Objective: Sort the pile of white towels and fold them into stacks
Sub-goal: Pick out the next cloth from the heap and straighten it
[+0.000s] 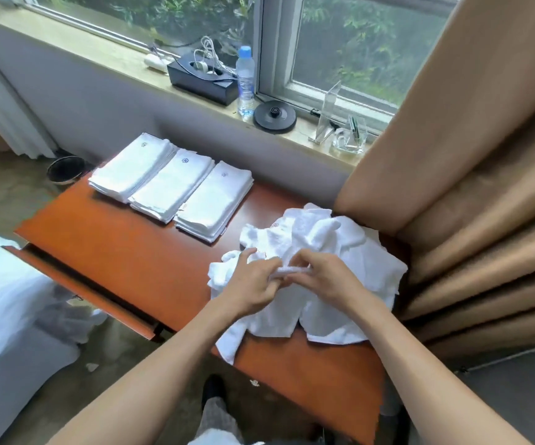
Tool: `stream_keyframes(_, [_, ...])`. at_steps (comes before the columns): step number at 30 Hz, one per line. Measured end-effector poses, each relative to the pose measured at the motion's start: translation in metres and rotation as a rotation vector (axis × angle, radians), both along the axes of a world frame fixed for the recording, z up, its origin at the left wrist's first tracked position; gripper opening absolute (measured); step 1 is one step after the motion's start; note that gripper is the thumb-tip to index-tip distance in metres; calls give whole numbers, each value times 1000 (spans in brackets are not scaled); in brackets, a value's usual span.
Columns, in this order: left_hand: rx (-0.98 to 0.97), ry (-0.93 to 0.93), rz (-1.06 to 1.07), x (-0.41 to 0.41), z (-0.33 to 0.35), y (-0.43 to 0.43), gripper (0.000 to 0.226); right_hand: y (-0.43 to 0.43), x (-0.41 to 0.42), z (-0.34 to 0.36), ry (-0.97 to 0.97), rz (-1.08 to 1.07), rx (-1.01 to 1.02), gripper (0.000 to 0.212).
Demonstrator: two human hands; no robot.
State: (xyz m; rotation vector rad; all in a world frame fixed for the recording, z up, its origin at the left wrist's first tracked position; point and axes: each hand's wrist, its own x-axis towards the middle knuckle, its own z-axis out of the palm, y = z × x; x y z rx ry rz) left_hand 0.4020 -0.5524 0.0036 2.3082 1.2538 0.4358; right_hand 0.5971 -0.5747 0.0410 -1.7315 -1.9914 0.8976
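Towel edge [292, 270] between the fingers [304, 256]

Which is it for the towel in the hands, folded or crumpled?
Crumpled. The towel lies bunched atop the loose pile, unlike the three flat stacks behind; the left hand and right hand pinch one rolled edge.

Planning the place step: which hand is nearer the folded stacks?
Left. The left hand grips the pile on its side facing the stacks; the right hand grips it next to the left, toward the curtain, farther from them.
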Motion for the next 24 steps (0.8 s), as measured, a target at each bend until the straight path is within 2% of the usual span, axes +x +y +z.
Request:
stream_keyframes(1, [0, -10, 2, -16, 0, 11, 6, 9, -9, -1, -8, -10, -6, 18])
stream_keyframes(6, [-123, -249, 124, -82, 9, 53, 21, 27, -44, -17, -119, -27, -145, 29])
stream_keyframes(10, [-60, -213, 210, -125, 6, 69, 24, 31, -64, -26, -104, -80, -177, 24])
stream_keyframes(13, [-78, -95, 252, -146, -2, 73, 17, 35, -77, -26, -10, -155, -98, 18])
stream_keyframes(16, [-209, -68, 264, -155, -8, 67, 3, 43, -95, -22, 208, -254, -6, 12])
stream_keyframes(20, [-457, -88, 332, -154, -1, 51, 31, 70, -127, -13, 374, -199, 73, 8])
stream_keyframes(24, [-625, -345, 334, -165, 13, 50, 50, 86, -165, -5, 452, -51, 69, 6])
